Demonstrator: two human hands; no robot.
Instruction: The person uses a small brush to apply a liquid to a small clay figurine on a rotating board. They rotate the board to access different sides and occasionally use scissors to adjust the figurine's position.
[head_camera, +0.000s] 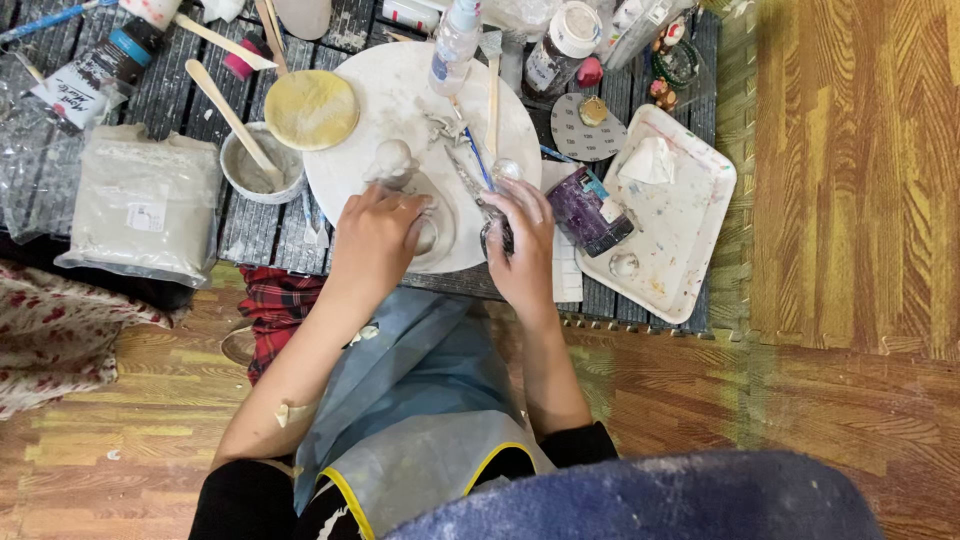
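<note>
Clay-white figure (395, 165), small and round-headed, stands on a pale round board (400, 90) at mid-worktop, w/ the left hand (375, 235) curled around its base from the near side, fingers closed on the soft mass. Right hand (520, 235) is just beside it, closed on a slim dark tool (497, 235) whose exact shape can't be told. Judged from this: shaping/detailing stage, piece formed but rough, surface matte and lumpy, no colour on it yet. Next move likely calls for a steady left-hand brace and light, short tool strokes so the thin neck doesn't sag.

Round the piece: brushes (478, 165) lie across the board, a yellow sponge disc (311, 109) overlaps its left edge, a clear spray bottle (454, 45) stands at the far side. Left of the board, a small bowl (262, 165) of grey slip w/ a wooden stick (232, 118) in it, then a bagged clay block (140, 205). Right of the board, a purple glitter jar (590, 210) sits near a paint-flecked white tray (680, 240) holding a crumpled tissue (648, 160). Worktop (180, 95) is dark slatted panels, set low over wood floor (850, 200); grey-blue apron (420, 400) covers the person's lap.
</note>
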